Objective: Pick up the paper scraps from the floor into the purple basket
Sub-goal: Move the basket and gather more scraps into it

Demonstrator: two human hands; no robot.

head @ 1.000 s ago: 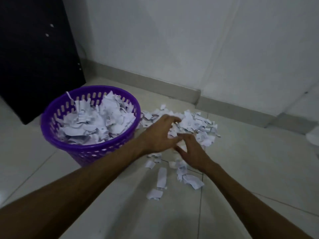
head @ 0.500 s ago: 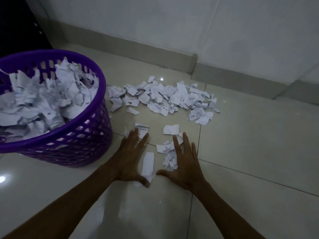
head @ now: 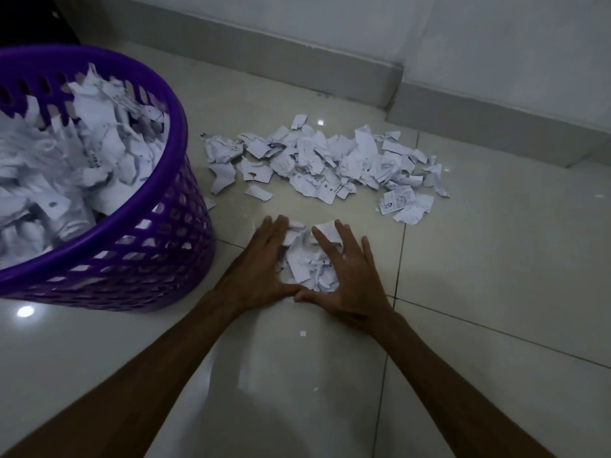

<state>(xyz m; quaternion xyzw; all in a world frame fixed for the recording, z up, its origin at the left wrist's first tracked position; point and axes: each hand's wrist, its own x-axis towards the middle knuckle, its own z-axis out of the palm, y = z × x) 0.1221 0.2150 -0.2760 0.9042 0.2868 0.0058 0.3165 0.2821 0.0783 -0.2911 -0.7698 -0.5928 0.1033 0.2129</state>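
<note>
paper scraps (head: 310, 266) part-hidden between flat hands | purple basket (head: 178, 206) cropped left

We see a dim, bluish scene; small glare spots on the glossy floor (head: 496, 292), wide-angle bending at edges, slightly soft

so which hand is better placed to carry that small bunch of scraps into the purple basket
Left, probably. The left hand lies on the side of the gathered white paper scraps nearest the purple plastic basket, so its path is shorter. The right hand would have to cross over; likely both scoop together.
</note>
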